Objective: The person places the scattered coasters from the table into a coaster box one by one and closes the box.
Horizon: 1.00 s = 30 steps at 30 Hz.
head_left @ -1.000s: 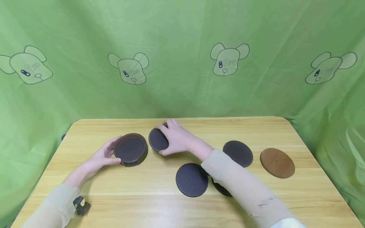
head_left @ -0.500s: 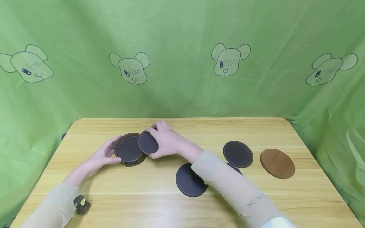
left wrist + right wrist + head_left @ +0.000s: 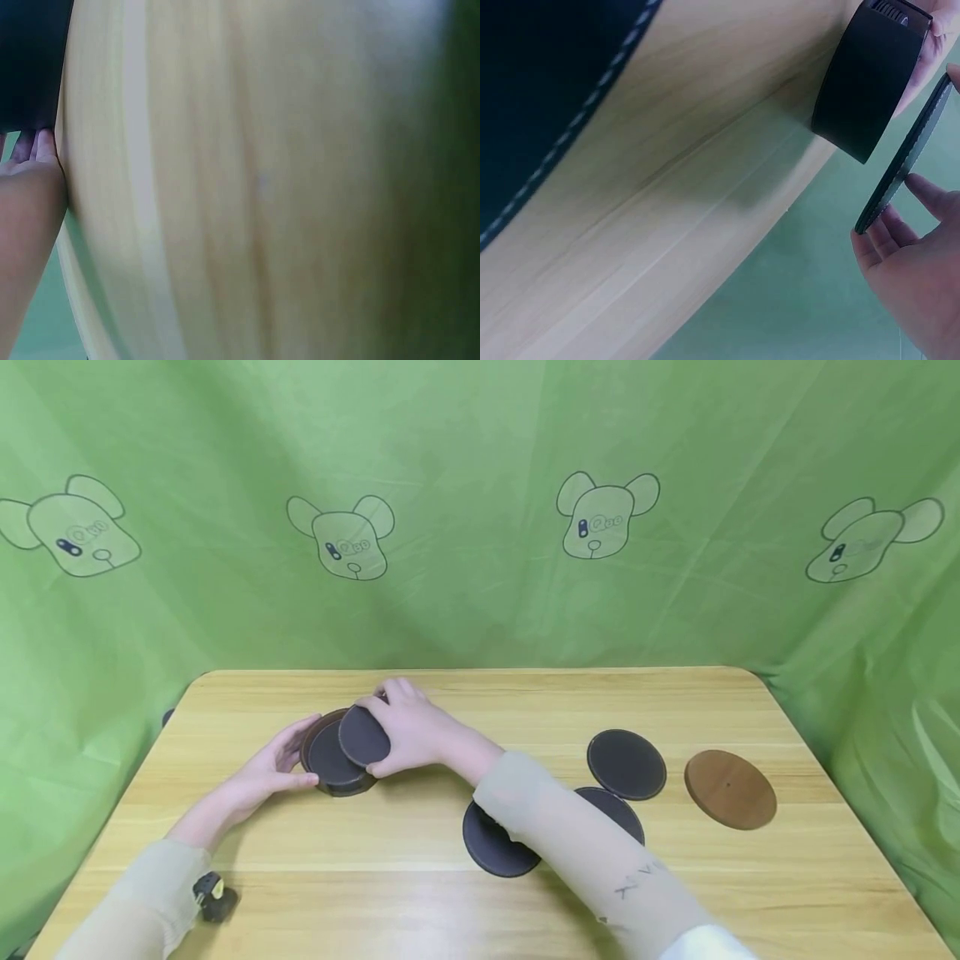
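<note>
My right hand (image 3: 408, 727) pinches a round dark coaster (image 3: 362, 737) by its edges, thumb near and fingers far. That coaster is tilted over the right part of a round dark coaster holder (image 3: 352, 787), overlapping it in the head view. Inside the holder lies a dark disc (image 3: 327, 758). My left hand (image 3: 273, 768) grips the holder's left side, its thumb at the front and fingers behind. In the right wrist view the held coaster (image 3: 907, 154) shows edge-on, apart from the holder's dark wall (image 3: 870, 82). The left wrist view catches only part of the holder (image 3: 30, 67).
Dark stitched coasters lie on the wooden table: one at the right (image 3: 626, 764), and two partly hidden under my right forearm, a front coaster (image 3: 498, 847) and a middle coaster (image 3: 611, 814). Farther right is a brown disc (image 3: 731, 789). A green curtain (image 3: 480, 602) hangs behind.
My right hand has carried its coaster leftward, from beside the holder to over it. The left hand has stayed at the holder. The right forearm now uncovers more of the middle coaster.
</note>
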Each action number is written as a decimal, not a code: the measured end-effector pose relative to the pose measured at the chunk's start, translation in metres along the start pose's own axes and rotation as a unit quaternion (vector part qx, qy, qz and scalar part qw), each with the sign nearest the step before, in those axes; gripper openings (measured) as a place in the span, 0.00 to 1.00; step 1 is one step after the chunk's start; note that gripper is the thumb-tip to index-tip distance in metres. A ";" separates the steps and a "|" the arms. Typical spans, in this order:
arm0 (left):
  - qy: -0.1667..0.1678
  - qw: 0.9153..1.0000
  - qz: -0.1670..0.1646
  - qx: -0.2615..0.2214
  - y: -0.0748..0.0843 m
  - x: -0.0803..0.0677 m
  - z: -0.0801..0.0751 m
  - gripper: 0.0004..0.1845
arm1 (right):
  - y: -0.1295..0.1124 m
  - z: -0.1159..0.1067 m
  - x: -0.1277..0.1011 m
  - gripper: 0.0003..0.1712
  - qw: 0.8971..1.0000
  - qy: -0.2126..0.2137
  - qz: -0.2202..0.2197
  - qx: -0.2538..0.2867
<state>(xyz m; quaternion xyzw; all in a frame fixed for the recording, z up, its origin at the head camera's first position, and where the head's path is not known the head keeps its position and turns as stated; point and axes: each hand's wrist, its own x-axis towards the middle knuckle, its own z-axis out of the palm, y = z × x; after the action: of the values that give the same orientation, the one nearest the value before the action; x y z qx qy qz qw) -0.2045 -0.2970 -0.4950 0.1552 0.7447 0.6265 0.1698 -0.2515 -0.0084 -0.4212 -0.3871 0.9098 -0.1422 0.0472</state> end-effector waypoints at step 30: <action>-0.007 1.000 -0.005 -0.001 0.004 -0.001 0.000 0.53 | -0.032 0.017 0.033 0.53 0.998 -0.031 0.001 -0.057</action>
<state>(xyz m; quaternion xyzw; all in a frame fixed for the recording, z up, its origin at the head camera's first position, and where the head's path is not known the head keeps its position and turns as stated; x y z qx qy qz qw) -0.2034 -0.2973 -0.4913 0.1557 0.7438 0.6250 0.1786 -0.2484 -0.0569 -0.4273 -0.3923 0.9149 -0.0783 0.0538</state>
